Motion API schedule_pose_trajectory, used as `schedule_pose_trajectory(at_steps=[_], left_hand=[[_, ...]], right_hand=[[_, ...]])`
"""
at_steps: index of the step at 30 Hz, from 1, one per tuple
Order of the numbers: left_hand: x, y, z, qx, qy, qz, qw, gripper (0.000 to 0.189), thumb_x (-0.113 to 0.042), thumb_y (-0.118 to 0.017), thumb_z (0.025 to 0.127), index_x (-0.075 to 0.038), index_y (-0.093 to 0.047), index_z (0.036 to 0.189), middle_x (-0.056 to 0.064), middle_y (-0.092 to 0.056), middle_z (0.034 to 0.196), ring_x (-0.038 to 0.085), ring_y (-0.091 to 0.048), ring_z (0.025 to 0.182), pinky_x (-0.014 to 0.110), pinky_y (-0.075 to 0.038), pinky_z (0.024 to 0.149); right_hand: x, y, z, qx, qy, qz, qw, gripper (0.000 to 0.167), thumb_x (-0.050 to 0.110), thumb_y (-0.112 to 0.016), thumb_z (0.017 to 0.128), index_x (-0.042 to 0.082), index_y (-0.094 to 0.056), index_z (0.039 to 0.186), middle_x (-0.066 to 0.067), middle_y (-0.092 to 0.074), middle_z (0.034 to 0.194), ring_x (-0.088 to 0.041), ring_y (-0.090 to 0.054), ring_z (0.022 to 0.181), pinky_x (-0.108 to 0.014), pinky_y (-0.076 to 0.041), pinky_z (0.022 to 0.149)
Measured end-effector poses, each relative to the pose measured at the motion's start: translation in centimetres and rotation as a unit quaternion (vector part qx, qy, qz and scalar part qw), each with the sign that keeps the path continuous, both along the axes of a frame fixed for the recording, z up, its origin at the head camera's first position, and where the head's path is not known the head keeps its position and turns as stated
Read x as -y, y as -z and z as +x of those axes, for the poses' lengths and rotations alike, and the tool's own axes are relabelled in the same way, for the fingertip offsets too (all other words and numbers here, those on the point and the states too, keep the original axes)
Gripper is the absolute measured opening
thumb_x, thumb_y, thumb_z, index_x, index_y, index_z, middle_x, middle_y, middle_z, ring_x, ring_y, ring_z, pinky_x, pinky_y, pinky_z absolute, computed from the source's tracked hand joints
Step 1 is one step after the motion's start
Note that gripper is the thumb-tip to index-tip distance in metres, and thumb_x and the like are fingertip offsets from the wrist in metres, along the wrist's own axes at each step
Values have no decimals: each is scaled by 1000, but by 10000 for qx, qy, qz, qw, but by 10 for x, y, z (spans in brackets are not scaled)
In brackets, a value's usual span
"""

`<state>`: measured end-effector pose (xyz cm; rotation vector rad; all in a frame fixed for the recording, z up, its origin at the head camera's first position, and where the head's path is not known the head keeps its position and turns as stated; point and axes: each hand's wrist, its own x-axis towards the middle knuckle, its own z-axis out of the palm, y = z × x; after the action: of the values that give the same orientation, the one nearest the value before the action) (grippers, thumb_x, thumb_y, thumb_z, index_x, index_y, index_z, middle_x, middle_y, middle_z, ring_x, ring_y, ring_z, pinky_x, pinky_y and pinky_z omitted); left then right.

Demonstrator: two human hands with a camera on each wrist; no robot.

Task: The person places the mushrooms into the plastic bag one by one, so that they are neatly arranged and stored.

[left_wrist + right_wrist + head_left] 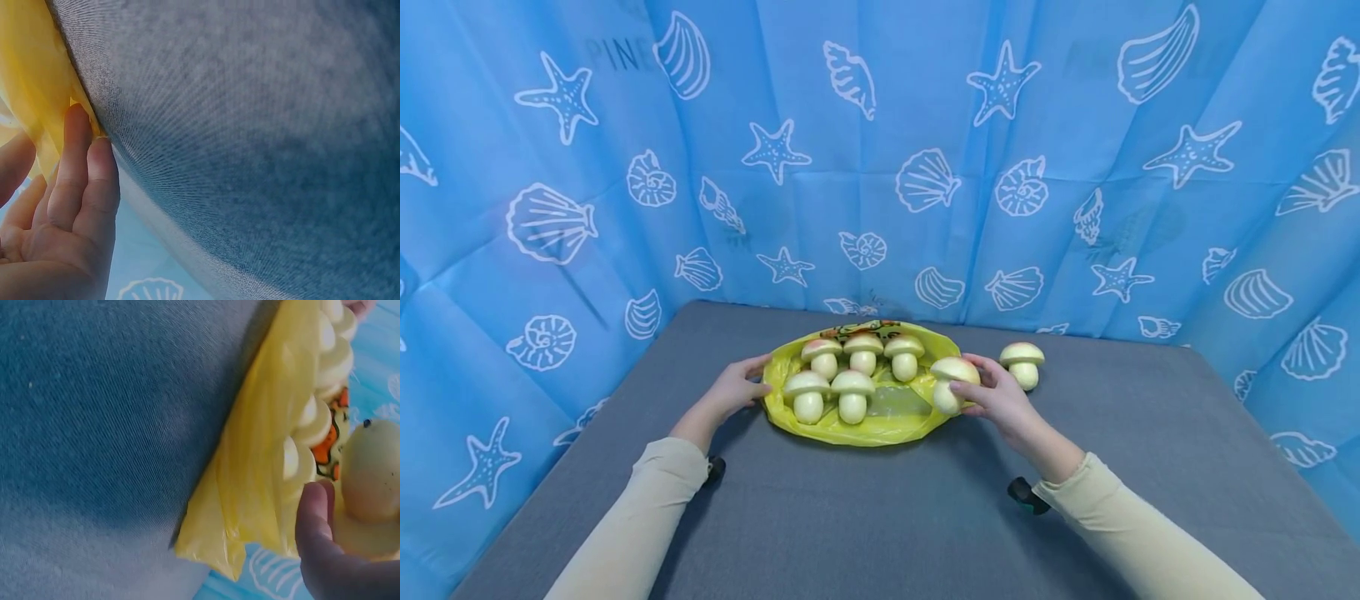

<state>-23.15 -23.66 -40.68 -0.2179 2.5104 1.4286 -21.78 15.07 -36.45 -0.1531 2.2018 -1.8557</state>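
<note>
A yellow plastic bag (880, 433) lies with its mouth spread wide, and several cream toy mushrooms (852, 407) with faintly pink caps stand inside it. At the bag's left rim, my left hand (730, 392) holds the plastic between thumb and fingers; the left wrist view shows its fingertips (77, 119) against the yellow film. My right hand (1000, 402) grips another mushroom (953, 371) over the bag's right edge. In the right wrist view that mushroom (374, 469) appears close up beside the thumb, partly cut off by the frame.
One more mushroom (1022, 358) stands on the grey cloth-covered table (850, 525), to the right of the bag and just beyond my right hand. A blue curtain (865, 208) with white shells and starfish hangs behind and along both sides.
</note>
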Motion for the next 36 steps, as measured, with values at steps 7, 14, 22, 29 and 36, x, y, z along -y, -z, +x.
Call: schedule_pose_trajectory(at_steps=[7,14,22,29,36], left_hand=[[1,1,1,-44,32,35,10000,61,-3,-52,99,-4,-25,154,28,-29,152,42,-39,133,54,-43,99],[0,0,0,-101,60,33,9999,61,-3,-52,99,-3,-25,154,28,-30,151,42,-40,132,53,-44,98],[2,0,0,-137,155,60,9998,61,-3,-52,99,-2,-24,154,29,-30,151,43,-39,132,53,-45,98],[1,0,-1,-42,70,42,10000,61,-3,-52,99,-3,-25,154,27,-30,152,41,-36,135,53,-44,99],[2,0,-1,-47,79,1,10000,61,-3,-52,99,-3,-24,154,27,-30,152,41,-34,136,52,-44,99]], right_hand=[[11,5,-4,-114,-116,0,9999,61,10,-60,95,-2,-31,148,-26,-40,143,-12,-56,98,-34,-53,83],[19,9,-10,-301,-455,230,9982,61,11,-61,95,-1,-33,148,-26,-43,142,-21,-54,107,-37,-50,85],[30,17,-19,-433,-735,714,9938,61,12,-62,95,-3,-34,147,-29,-43,141,-37,-46,125,-42,-46,95],[44,26,-22,-377,-724,999,9916,53,11,-65,94,-7,-40,138,-28,-49,135,-36,-52,117,-41,-49,90],[54,32,-22,-566,-589,1562,9843,51,11,-68,92,-5,-47,135,-26,-49,134,-35,-51,116,-42,-48,88]])
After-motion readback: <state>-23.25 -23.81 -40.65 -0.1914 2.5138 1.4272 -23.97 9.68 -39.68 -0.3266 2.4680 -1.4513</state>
